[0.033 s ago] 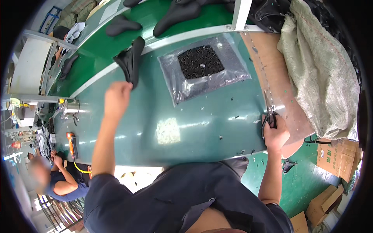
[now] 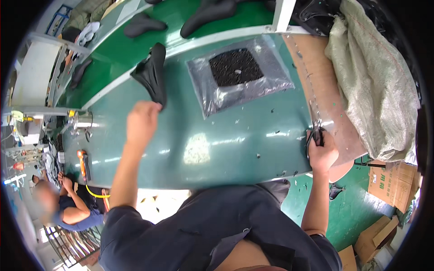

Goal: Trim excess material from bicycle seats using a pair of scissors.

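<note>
My left hand point(image 2: 142, 123) is closed on the narrow nose of a black bicycle saddle point(image 2: 155, 74). The saddle is tilted up, its wide end leaning towards the metal rail and its hollow underside partly showing. By the right end of the green table, my right hand point(image 2: 323, 152) is wrapped round the black handles of what look like scissors point(image 2: 318, 135); their blades are hard to make out. A clear plastic bag point(image 2: 212, 101) with many small dark pieces point(image 2: 235, 67) inside lies flat between and beyond my hands.
Along the green surface past the rail point(image 2: 181, 46) lie more saddles point(image 2: 143, 25). A woven sack point(image 2: 366, 86) hangs over the brown board at right. An orange power tool point(image 2: 82, 162) with a yellow hose sits at left, near a seated person point(image 2: 74, 205). Cartons point(image 2: 393, 183) stand at lower right.
My left hand and the saddle's nose have shifted slightly right and nearer to me. My right hand keeps hold of the scissors, almost in the same place.
</note>
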A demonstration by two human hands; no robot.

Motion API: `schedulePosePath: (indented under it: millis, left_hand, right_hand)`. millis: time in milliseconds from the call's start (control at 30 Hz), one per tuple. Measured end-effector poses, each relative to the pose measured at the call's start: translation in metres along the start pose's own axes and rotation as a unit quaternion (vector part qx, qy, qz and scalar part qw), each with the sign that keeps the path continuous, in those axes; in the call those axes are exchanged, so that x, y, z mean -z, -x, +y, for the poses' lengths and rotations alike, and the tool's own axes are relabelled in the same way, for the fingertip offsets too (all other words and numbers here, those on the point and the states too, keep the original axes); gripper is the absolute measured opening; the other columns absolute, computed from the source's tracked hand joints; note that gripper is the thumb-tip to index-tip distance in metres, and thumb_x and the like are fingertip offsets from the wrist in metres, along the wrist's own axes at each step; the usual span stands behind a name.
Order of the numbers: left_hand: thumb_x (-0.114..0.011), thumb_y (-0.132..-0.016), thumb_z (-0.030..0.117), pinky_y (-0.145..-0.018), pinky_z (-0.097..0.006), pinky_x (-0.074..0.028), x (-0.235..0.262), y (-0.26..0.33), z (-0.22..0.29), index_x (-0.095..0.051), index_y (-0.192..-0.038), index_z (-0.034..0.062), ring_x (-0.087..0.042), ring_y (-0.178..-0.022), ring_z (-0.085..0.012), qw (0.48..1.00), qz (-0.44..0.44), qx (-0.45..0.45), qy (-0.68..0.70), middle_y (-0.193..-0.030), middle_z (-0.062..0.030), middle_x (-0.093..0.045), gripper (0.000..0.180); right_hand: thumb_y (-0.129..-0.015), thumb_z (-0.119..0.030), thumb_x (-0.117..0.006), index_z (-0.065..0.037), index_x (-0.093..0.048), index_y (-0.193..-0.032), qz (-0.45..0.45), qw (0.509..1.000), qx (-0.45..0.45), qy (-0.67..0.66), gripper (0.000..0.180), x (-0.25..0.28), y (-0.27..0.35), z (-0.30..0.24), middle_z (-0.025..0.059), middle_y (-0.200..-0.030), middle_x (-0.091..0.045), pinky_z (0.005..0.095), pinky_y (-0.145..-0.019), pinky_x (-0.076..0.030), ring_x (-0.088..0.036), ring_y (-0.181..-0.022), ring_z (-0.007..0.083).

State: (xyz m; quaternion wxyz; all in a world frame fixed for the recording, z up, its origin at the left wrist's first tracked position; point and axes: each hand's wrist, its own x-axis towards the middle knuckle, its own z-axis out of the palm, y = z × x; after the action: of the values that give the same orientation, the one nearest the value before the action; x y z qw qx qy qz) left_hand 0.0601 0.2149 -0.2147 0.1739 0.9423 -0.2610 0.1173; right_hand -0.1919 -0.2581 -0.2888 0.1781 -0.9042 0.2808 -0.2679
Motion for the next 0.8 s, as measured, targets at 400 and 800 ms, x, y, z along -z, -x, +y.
schedulePosePath:
  millis: [400, 800]
  left_hand:
    - [-0.081, -0.087, 0.006, -0.082, -0.044, -0.056, -0.018, 0.049, 0.127, -0.073, -0.102, 0.0041, -0.068, -0.095, -0.0352, 0.96, -0.077, -0.171, 0.206, -0.1, -0.0122, -0.071, 0.016]
    - [-0.091, -0.077, 0.018, -0.079, -0.041, -0.053, -0.042, 0.079, 0.158, -0.073, -0.111, 0.0044, -0.063, -0.091, -0.0298, 0.909, -0.179, -0.294, 0.235, -0.106, -0.0082, -0.064, 0.04]
  right_hand:
    - [-0.079, -0.029, -0.095, -0.006, -0.075, -0.1, -0.096, 0.984, 0.145, -0.04, 0.037, 0.026, 0.006, -0.059, 0.0069, -0.079, -0.068, 0.0384, -0.064, -0.054, -0.066, -0.068, 0.0248]
    - [-0.073, -0.027, -0.099, 0.001, -0.073, -0.112, -0.166, 0.967, 0.176, -0.074, 0.055, 0.053, 0.05, -0.08, 0.0125, -0.099, -0.071, 0.0396, -0.076, -0.06, -0.072, -0.086, 0.03]
